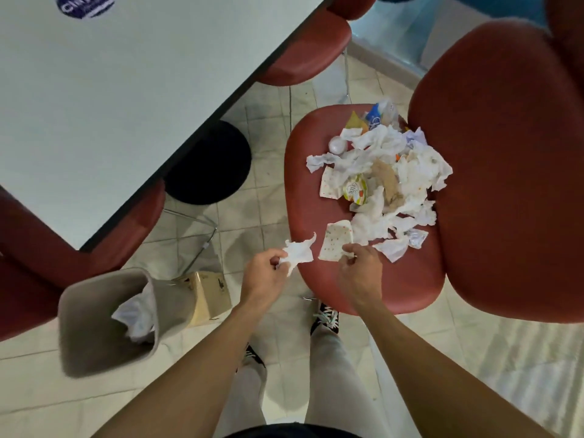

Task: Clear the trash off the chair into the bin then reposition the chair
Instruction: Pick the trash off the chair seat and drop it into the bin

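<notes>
A red chair point(316, 197) stands in front of me, its seat heaped with trash point(385, 172): crumpled white tissues, wrappers, a small yoghurt cup and a white ball. My left hand point(264, 273) grips a crumpled white tissue point(298, 252) at the seat's near left edge. My right hand point(358, 267) pinches a dotted paper napkin point(335, 245) that lies on the seat's front. A grey bin point(94, 314) stands on the floor at the lower left, with white paper inside it.
A white table point(120, 90) fills the upper left, with its black round base point(211, 162) beneath it. More red chairs sit around the table. A small cardboard box point(208, 295) rests on the tiled floor beside the bin. My feet are under the chair's front.
</notes>
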`<control>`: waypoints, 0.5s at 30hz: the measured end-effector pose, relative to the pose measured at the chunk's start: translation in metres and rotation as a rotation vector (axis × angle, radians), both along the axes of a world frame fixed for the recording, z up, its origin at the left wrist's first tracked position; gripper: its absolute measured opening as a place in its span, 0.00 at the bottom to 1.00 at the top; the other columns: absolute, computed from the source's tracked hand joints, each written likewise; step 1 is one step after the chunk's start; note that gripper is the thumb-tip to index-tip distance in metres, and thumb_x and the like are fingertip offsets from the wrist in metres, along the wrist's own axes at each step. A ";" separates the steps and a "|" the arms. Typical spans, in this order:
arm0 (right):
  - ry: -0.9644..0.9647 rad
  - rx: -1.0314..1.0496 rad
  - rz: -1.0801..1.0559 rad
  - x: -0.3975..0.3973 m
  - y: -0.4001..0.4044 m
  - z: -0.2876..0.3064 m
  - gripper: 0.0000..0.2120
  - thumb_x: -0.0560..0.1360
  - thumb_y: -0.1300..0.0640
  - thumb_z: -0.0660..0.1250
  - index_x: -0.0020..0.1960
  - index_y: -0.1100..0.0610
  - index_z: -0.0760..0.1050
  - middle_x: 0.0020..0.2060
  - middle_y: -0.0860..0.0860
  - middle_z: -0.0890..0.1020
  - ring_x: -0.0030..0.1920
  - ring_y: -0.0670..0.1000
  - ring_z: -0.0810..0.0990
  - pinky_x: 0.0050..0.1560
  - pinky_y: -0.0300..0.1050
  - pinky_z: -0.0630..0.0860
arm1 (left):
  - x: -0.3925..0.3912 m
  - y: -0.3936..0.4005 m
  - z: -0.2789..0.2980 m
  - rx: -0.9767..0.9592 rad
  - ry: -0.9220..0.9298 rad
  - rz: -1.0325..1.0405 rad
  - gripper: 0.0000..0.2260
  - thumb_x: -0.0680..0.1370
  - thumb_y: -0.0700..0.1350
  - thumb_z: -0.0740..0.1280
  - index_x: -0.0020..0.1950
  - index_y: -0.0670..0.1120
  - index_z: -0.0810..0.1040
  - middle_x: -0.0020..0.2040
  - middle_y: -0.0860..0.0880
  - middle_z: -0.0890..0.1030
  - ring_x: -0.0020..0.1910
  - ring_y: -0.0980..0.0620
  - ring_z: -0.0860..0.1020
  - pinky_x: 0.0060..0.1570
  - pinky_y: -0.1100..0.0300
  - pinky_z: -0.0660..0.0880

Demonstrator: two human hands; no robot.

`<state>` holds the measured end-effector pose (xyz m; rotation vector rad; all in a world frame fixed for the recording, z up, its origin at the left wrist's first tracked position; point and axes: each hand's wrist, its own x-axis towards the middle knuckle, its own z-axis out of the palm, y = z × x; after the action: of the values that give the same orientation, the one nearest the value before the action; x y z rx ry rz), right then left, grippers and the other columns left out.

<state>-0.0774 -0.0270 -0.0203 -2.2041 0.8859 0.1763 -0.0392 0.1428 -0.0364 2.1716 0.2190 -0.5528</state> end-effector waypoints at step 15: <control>-0.029 0.102 0.446 0.011 0.223 0.009 0.13 0.76 0.62 0.64 0.60 0.58 0.78 0.57 0.52 0.75 0.48 0.50 0.78 0.52 0.42 0.77 | -0.051 0.222 0.015 0.072 -0.160 0.424 0.03 0.72 0.40 0.73 0.44 0.45 0.84 0.43 0.48 0.81 0.42 0.52 0.78 0.50 0.60 0.73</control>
<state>-0.0663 0.1963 -0.0112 -2.2711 0.3489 0.3913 -0.0900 0.3651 -0.0211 2.1394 0.6015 -0.1320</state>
